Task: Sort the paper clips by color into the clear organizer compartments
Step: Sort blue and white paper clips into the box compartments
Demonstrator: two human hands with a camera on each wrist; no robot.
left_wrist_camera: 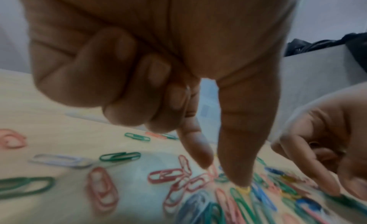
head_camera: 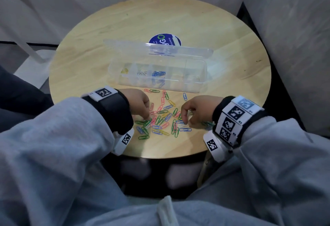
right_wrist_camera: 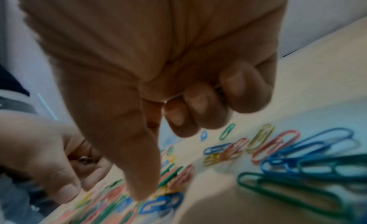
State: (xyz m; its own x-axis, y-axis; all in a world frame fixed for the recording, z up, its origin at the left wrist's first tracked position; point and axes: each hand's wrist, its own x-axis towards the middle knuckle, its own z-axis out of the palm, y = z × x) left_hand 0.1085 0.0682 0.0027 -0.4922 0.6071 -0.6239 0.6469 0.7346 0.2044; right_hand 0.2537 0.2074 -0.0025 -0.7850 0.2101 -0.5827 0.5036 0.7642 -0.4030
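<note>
A loose pile of red, green, blue, yellow and white paper clips (head_camera: 164,116) lies on the round wooden table (head_camera: 160,16), in front of the open clear organizer (head_camera: 203,61). Its compartments hold a yellow clip (head_camera: 124,71), pale clips (head_camera: 142,73) and blue clips (head_camera: 158,74). My left hand (head_camera: 147,117) reaches into the pile's left side. Its index and thumb (left_wrist_camera: 242,177) point down and stand apart, the thumb tip on a yellow clip. A thin pale wire shows inside its curled fingers (left_wrist_camera: 178,98). My right hand (head_camera: 185,121) works the right side, thumb (right_wrist_camera: 139,180) down by a blue clip (right_wrist_camera: 158,203).
The organizer's lid (head_camera: 160,47) lies open behind it, partly over a round blue sticker (head_camera: 165,40). A grey cushion (head_camera: 294,47) rises along the table's right side. Both wrists hover near the table's front edge. More green and blue clips (right_wrist_camera: 298,172) lie under the right wrist.
</note>
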